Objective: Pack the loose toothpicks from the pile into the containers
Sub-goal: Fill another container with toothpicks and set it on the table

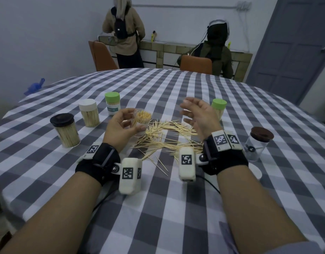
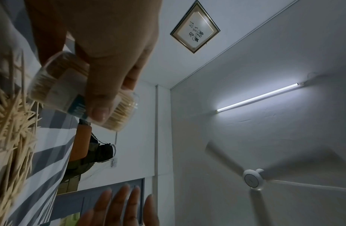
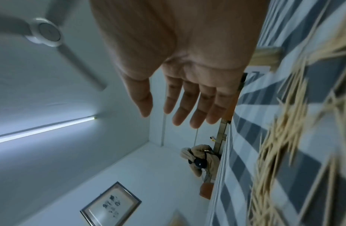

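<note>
The left hand (image 1: 121,123) is gripping an open, lidless clear container (image 1: 140,121) packed with upright toothpicks, its fingers and thumb curling round the container's wall and holding it tilted just above the near-left edge of the loose toothpick pile (image 1: 167,138); the left wrist view is showing the same grip, with the thumb (image 2: 99,107) pressing over the container's label (image 2: 79,109). The right hand (image 1: 198,116) is hovering above the pile's right side with its grip spread and holding nothing, fingers (image 3: 179,107) lying straight and slightly apart, well clear of the container. The pile is sprawling over the checked cloth of the worktop (image 1: 158,208) between and just beyond the two wrists. Towards the worktop's left edge three capped, filled containers are standing in a row: a black-lidded one (image 1: 65,130), a white-lidded one (image 1: 89,112) and a green-lidded one (image 1: 112,105). Behind the right hand another green-lidded container (image 1: 219,107) is standing, partly hidden by the hand, and near the right edge a brown-lidded, nearly bare container (image 1: 257,143) is sitting.
</note>
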